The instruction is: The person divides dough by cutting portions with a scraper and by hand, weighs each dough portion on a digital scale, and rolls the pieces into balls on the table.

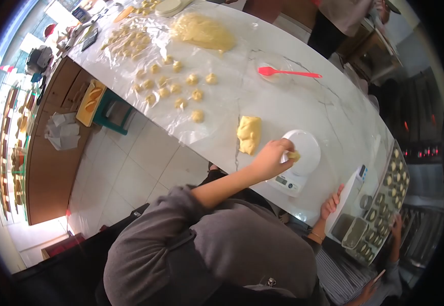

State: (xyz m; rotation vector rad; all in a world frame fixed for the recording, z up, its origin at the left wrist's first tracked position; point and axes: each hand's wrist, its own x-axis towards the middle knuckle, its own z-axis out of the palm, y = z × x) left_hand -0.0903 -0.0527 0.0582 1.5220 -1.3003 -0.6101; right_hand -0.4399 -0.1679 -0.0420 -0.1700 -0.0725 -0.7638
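The left hand's (277, 154) grip pinches a dough piece (295, 156) over the scale (308, 147), near a dough block (249, 134) on the counter (298, 107); the right's cannot be told. A tray (358, 211) holds small tins (366, 202), several with pale contents.

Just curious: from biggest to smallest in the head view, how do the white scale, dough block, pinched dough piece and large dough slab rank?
1. White scale and large dough slab: unsure; similar, but the slab lies farther away.
2. Dough block.
3. Dough piece, partly hidden.
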